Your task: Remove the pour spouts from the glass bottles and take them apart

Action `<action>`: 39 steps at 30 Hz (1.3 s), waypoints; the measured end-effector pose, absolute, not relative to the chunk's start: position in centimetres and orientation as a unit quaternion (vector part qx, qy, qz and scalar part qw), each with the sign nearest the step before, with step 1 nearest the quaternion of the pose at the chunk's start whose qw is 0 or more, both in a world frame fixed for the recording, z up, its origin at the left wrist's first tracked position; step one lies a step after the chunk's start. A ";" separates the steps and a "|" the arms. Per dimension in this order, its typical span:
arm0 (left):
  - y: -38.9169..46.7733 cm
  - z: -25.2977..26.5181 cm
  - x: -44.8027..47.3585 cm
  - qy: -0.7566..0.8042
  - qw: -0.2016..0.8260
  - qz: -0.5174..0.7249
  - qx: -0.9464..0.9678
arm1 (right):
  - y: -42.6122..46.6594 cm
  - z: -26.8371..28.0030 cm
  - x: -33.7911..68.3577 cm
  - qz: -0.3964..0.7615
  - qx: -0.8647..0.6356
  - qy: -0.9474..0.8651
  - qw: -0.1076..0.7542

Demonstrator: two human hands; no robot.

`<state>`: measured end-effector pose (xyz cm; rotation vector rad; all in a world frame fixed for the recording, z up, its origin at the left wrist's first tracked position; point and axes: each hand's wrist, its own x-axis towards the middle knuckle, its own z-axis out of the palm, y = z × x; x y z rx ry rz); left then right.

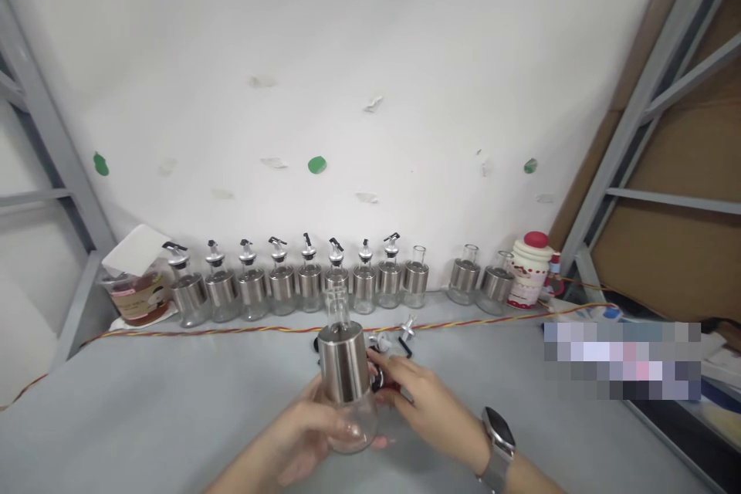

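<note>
My left hand is wrapped round the lower glass of an oil bottle with a steel sleeve. The bottle stands nearly upright above the table, its neck uncapped. Just right of the sleeve, my right hand has its fingers closed round a small black-and-silver pour spout, mostly hidden by the fingers and the bottle. Beyond the hands lie loose spout parts in silver and black, partly covered by the bottle.
Several similar bottles line the wall, most with spouts; an uncapped bottle and two more stand at the right. A honey tub is far left, a red-lidded jar right. A twisted wire crosses the grey table.
</note>
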<state>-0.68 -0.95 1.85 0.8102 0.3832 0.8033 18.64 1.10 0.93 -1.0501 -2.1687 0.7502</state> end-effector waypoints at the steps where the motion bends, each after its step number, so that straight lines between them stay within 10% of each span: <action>1: -0.9 1.9 -0.7 0.182 0.828 0.375 0.375 | 1.1 1.0 18.7 0.267 -0.397 -0.828 0.293; 39: -0.9 2.0 -0.2 0.233 0.803 0.462 0.295 | 1.2 1.8 19.4 0.239 -0.385 -0.810 0.374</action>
